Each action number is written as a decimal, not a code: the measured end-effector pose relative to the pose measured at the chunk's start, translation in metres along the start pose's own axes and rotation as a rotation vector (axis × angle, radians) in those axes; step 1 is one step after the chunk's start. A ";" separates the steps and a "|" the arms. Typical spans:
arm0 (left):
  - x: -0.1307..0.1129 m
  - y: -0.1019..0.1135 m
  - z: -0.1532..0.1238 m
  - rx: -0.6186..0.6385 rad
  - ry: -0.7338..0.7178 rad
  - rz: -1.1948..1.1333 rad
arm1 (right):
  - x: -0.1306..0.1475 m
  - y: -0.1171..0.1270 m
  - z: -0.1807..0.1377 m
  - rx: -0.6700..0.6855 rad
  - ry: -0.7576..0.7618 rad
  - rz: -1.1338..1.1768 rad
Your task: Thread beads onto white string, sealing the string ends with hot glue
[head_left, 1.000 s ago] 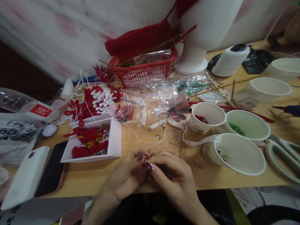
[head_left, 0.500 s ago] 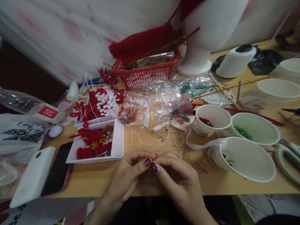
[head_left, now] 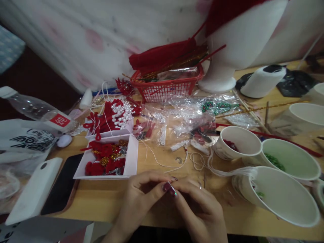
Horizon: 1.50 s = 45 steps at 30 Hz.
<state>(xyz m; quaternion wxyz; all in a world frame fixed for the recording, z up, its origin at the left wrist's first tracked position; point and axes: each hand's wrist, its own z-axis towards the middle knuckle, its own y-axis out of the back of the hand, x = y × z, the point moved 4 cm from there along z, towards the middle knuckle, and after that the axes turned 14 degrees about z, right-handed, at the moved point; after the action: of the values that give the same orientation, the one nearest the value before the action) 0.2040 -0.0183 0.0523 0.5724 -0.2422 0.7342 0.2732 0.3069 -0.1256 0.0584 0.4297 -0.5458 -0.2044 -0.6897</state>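
shifted lower in frame, left hand (head_left: 140, 199) and right hand (head_left: 204, 211) pinch narrowly, contents hidden; white thread-draped paper cup (head_left: 291, 199) lies lower right, nearer the latter.

**Left hand (head_left: 136, 199) and right hand (head_left: 202, 206) met at the fingertips**

Both thumbs pointed inward, their tips together and their dark, glossy nails facing up. The index fingers curved in just behind them, while the other fingers curled beneath, partly hidden. Any grip between the tips was too small to make out. The left wrist (head_left: 118, 224) reached up from the bottom edge.
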 end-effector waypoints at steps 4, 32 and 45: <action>-0.003 0.000 0.000 -0.010 0.031 -0.025 | 0.000 0.001 0.001 -0.009 0.003 0.004; -0.012 0.007 -0.006 -0.129 -0.242 0.195 | -0.004 -0.002 -0.002 0.079 0.060 -0.112; -0.018 0.008 -0.007 -0.152 -0.324 0.235 | -0.008 0.002 0.000 0.193 0.179 -0.254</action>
<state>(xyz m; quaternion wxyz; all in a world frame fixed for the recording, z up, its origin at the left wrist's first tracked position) 0.1978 -0.0165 0.0724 0.6272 -0.1502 0.6332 0.4278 0.3088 -0.1233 0.0508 0.4059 -0.4085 -0.2979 -0.7614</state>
